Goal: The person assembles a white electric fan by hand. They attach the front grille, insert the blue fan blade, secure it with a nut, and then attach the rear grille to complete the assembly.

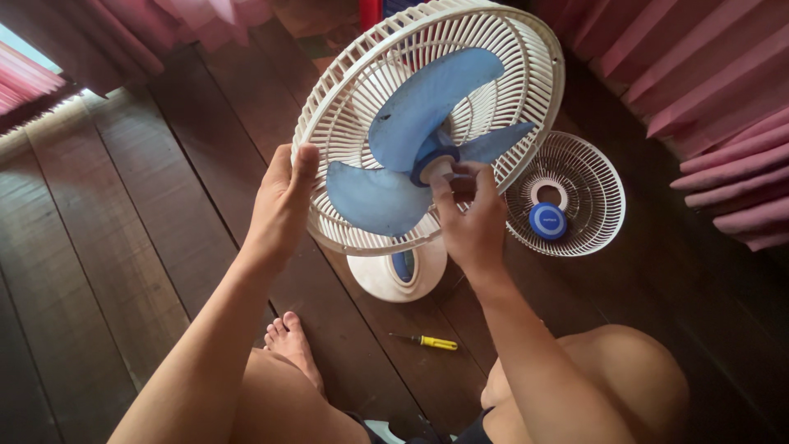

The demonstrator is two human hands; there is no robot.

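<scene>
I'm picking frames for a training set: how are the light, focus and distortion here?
Head view: soft daylight, brightest at the top-left gap; the floor stays dark, no harsh glare. The blue blades, left hand and right hand look sharp. Wide-angle stretching shows at the edges, and the screwdriver is small but legible.

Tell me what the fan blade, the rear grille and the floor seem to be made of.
Fan blade: likely moulded plastic, matte blue, dull and smooth. Rear grille: probably cream plastic, with thin moulded ribs. Floor: dark wooden planks, with visible grain, seams and a slight sheen.
</scene>
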